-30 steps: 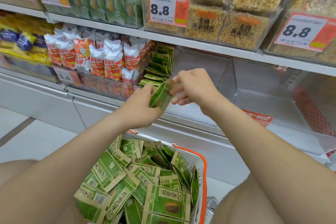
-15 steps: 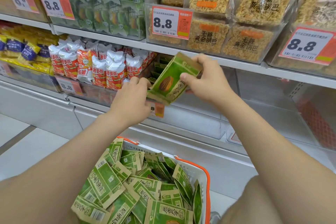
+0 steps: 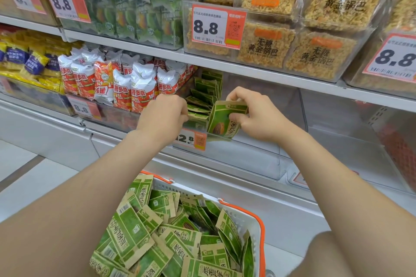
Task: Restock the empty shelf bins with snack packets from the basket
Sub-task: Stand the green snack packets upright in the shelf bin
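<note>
My right hand (image 3: pixel 254 114) grips a green and tan snack packet (image 3: pixel 225 119) standing upright at the front of a clear shelf bin (image 3: pixel 258 141). Just to its left, my left hand (image 3: pixel 165 114) rests its fingers on the stack of green packets (image 3: pixel 202 96) lying inside that bin; whether it pinches one is hidden. Below me, a white basket with an orange rim (image 3: pixel 258 220) holds several more green packets (image 3: pixel 171 236).
To the left of the bin stand red and white snack bags (image 3: pixel 121 83); yellow and blue bags (image 3: pixel 27 60) sit farther left. The upper shelf carries boxes of golden rice crackers (image 3: pixel 292 47) and orange price tags (image 3: pixel 216 27). Another clear bin (image 3: pixel 360 132) lies to the right.
Both hands moved down and forward into the bin. The packet held tilted in front of the shelf now stands upright at the bin's front.
</note>
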